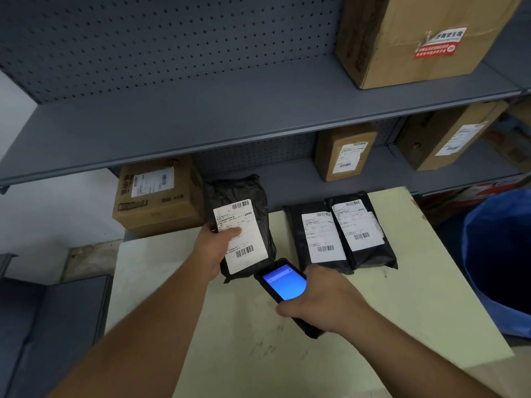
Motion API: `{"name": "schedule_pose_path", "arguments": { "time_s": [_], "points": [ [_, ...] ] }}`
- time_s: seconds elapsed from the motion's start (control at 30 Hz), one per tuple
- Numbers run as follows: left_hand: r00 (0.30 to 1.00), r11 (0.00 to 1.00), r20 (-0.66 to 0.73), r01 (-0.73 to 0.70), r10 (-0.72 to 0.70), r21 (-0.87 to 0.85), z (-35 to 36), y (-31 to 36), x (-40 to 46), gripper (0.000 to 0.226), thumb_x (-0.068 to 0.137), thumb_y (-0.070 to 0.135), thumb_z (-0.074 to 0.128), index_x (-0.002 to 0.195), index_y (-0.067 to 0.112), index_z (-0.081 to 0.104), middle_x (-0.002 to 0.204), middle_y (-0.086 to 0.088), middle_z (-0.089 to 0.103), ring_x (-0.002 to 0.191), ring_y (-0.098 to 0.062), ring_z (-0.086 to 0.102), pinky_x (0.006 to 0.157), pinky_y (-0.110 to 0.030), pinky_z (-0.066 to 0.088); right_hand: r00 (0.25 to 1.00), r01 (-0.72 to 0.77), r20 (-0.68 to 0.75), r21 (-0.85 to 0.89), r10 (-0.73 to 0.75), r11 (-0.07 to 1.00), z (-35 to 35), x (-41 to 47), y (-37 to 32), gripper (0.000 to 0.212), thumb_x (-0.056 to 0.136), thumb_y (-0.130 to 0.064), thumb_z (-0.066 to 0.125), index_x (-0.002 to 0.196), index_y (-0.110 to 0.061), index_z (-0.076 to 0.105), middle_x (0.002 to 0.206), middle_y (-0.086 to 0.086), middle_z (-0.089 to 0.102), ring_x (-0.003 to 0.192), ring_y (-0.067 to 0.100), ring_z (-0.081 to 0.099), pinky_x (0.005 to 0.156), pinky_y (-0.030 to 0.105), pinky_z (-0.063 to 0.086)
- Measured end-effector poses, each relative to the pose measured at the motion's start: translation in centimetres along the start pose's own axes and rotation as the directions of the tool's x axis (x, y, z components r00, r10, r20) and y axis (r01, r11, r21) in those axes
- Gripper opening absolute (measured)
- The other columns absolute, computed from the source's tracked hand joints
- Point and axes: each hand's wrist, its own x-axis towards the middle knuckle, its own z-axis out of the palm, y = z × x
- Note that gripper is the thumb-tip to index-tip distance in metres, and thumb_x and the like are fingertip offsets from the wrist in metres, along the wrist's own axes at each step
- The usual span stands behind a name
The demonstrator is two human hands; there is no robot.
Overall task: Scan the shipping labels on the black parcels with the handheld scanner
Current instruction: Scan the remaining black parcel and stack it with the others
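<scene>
My left hand (214, 248) grips a black parcel (240, 196) by its left edge, thumb on its white shipping label (247, 245), tilting it up off the pale table (402, 297). My right hand (324, 303) holds the black handheld scanner (283, 282), whose blue screen is lit; its top end sits just below the held parcel's bottom edge. Two more black parcels lie flat to the right, the middle parcel (296, 225) and the right parcel (382, 254), each with a white barcode label facing up, the right one overlapping the middle one.
A cardboard box (158, 196) stands behind the held parcel at the left. Grey metal shelves (230, 116) above carry more cardboard boxes (408, 38). A blue bin (500, 254) stands at the table's right. A grey surface (51, 326) lies low on the left.
</scene>
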Motion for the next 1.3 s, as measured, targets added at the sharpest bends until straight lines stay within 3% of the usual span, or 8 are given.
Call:
{"name": "schedule_pose_path", "arguments": {
  "time_s": [0.33, 0.47, 0.77, 0.93, 1.1, 1.3],
  "points": [
    [0.996, 0.999, 0.086, 0.010, -0.014, 0.039, 7.4, -0.2, -0.5, 0.035, 0.091, 0.013, 0.079, 0.122, 0.016, 0.063, 0.120, -0.009, 0.076, 0.102, -0.028, 0.075, 0.080, -0.043, 0.061, 0.998, -0.066, -0.014, 0.081, 0.067, 0.995, -2.9, 0.6, 4.5, 0.047, 0.068, -0.046, 0.082, 0.095, -0.015, 0.059, 0.094, -0.002, 0.066, 0.089, 0.017, 0.070, 0.063, 0.030, 0.047],
    [0.993, 0.999, 0.116, 0.016, -0.019, 0.032, 10.8, -0.2, -0.8, 0.027, 0.092, 0.012, 0.078, 0.116, 0.015, 0.065, 0.116, -0.010, 0.077, 0.098, -0.027, 0.076, 0.072, -0.038, 0.060, 0.995, -0.090, -0.020, 0.117, 0.093, 0.989, -4.0, 0.9, 6.6, 0.046, 0.067, -0.047, 0.081, 0.089, -0.017, 0.054, 0.086, -0.004, 0.063, 0.078, 0.016, 0.065, 0.061, 0.030, 0.046],
    [0.979, 0.995, 0.187, 0.068, -0.082, 0.076, 17.8, -1.6, -0.3, 0.033, 0.094, 0.020, 0.077, 0.124, 0.011, 0.067, 0.113, -0.009, 0.079, 0.093, -0.025, 0.077, 0.066, -0.034, 0.059, 0.988, -0.143, -0.030, 0.191, 0.152, 0.971, -7.1, 1.5, 11.1, 0.045, 0.064, -0.046, 0.081, 0.089, -0.019, 0.055, 0.085, -0.004, 0.064, 0.074, 0.015, 0.064, 0.062, 0.031, 0.051],
    [0.960, 0.988, 0.236, 0.141, -0.152, 0.060, 21.1, -2.8, -0.1, 0.037, 0.092, 0.023, 0.079, 0.126, 0.012, 0.070, 0.108, -0.011, 0.082, 0.096, -0.032, 0.080, 0.085, -0.048, 0.064, 0.984, -0.158, -0.048, 0.211, 0.171, 0.965, -8.7, 1.6, 13.2, 0.045, 0.063, -0.047, 0.081, 0.088, -0.018, 0.057, 0.083, -0.004, 0.065, 0.073, 0.015, 0.064, 0.061, 0.030, 0.051],
    [0.942, 0.979, 0.268, 0.187, -0.202, 0.080, 23.5, -3.9, -0.4, 0.036, 0.091, 0.028, 0.080, 0.124, 0.018, 0.070, 0.101, -0.005, 0.084, 0.090, -0.026, 0.082, 0.073, -0.040, 0.063, 0.981, -0.168, -0.062, 0.195, 0.183, 0.966, -9.8, 1.6, 14.5, 0.045, 0.067, -0.047, 0.083, 0.088, -0.020, 0.055, 0.084, -0.004, 0.063, 0.072, 0.013, 0.060, 0.060, 0.027, 0.046],
    [0.940, 0.970, 0.257, 0.190, -0.224, 0.151, 25.4, -4.3, -0.5, 0.033, 0.092, 0.032, 0.079, 0.121, 0.019, 0.071, 0.105, -0.006, 0.082, 0.095, -0.028, 0.079, 0.072, -0.039, 0.062, 0.980, -0.174, -0.063, 0.197, 0.189, 0.965, -10.2, 1.8, 15.6, 0.049, 0.068, -0.048, 0.083, 0.095, -0.015, 0.059, 0.085, -0.001, 0.064, 0.070, 0.012, 0.058, 0.060, 0.027, 0.046]
  ]
}}
